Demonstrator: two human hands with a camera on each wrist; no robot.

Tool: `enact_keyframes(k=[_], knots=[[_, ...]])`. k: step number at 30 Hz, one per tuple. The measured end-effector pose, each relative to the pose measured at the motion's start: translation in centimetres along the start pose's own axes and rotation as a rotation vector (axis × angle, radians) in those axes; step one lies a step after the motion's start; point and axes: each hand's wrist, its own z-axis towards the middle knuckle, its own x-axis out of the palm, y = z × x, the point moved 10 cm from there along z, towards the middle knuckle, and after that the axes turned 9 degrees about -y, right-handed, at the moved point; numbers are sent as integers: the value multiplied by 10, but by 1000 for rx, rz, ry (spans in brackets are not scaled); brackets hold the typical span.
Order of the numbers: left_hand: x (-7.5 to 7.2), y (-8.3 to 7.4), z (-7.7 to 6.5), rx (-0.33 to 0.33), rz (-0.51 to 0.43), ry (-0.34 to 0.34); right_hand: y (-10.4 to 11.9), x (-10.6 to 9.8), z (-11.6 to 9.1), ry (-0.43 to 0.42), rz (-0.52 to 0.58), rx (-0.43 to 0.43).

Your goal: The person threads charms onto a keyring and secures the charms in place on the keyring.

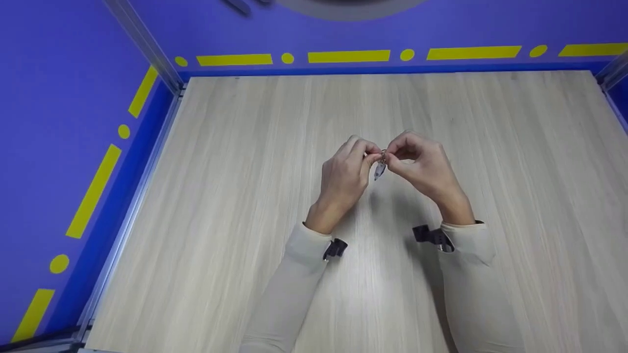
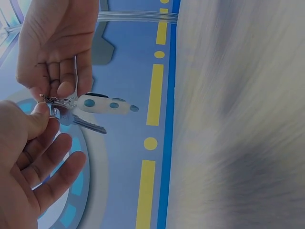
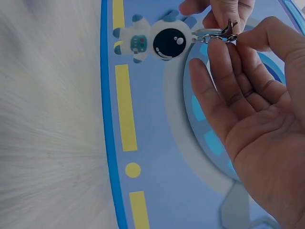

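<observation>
Over the table, my two hands meet at a small keychain with a white astronaut charm (image 3: 170, 40). The charm has a black visor and hangs from a short metal chain (image 3: 205, 37). My left hand (image 1: 344, 169) pinches the head of a metal key (image 2: 90, 125) between thumb and forefinger, its other fingers spread in the left wrist view. With thumb and forefinger, my right hand (image 1: 426, 164) pinches the metal clasp (image 3: 229, 31) at the chain's end. Fingertips partly hide where key and clasp come together.
The wood-grain table (image 1: 235, 196) spreads under both arms. Blue panels with yellow dashes (image 1: 348, 56) stand along its back and left sides, with a metal frame post (image 1: 147, 44) at the back left corner. Dark straps (image 1: 335, 249) circle both wrists over light sleeves.
</observation>
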Motion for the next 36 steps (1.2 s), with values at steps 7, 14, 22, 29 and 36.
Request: enact_keyframes(k=[7,14,22,29,36], knots=[[2,2,-1,-8,-2,55,-8,3,-1,-8,28,78],[5,4,-1,-36,-60,97,-12,-2,-1,-34,16,126],[14,11,-2,-156,-273,149,-13,-1,0,-15,108,160],[11,10,1,-163,-377,120,-16,-1,1,-9,146,182],[7,9,3,-230,-568,91,-21,6,-2,36,207,236]])
